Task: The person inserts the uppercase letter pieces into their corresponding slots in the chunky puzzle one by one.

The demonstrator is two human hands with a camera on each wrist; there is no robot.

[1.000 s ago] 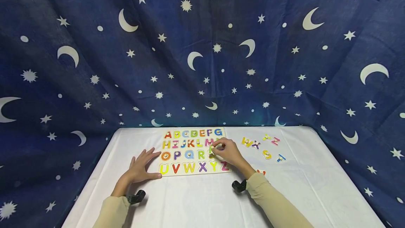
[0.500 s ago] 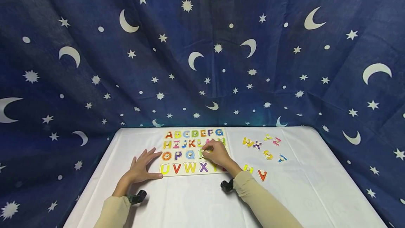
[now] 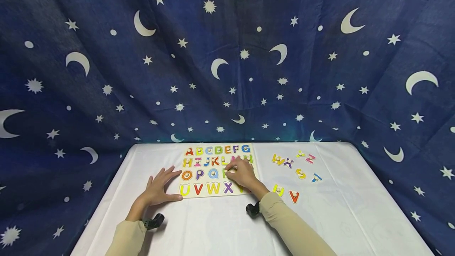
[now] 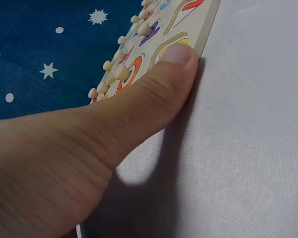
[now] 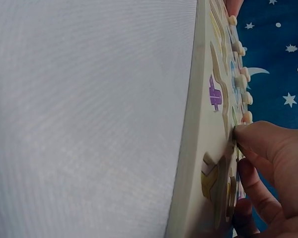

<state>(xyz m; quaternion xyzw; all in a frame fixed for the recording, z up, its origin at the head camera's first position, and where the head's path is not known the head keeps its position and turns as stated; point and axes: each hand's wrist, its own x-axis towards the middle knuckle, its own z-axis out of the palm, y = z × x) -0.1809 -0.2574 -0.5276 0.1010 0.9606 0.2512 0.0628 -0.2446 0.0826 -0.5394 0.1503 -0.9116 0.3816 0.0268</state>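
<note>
A wooden alphabet puzzle board [image 3: 206,181] lies on the table, with knobbed letters in its upper rows. My left hand [image 3: 158,188] lies at its left side, fingers spread. In the left wrist view the thumb [image 4: 159,89] presses on the board's near corner, by the yellow U recess. Over the third row, my right hand [image 3: 243,172] pinches the green letter R piece [image 3: 224,174] at its slot, just right of the blue Q [image 3: 213,173]. Fingers hide most of that piece; whether it sits flush I cannot tell. The right wrist view shows the fingertips [image 5: 246,134] close to the board surface.
Loose letter pieces lie right of the board: a W [image 3: 278,159], an X [image 3: 288,163], a Y [image 3: 300,154], a Z [image 3: 310,158], an S [image 3: 300,174], a T [image 3: 316,177], a yellow U [image 3: 278,190] and a red V [image 3: 294,196]. A starry curtain [image 3: 227,125] hangs behind.
My right hand has moved left and slightly down with the green R, from over the S slot to the R slot. The yellow U and red V came into fuller view. The left hand stays put.
</note>
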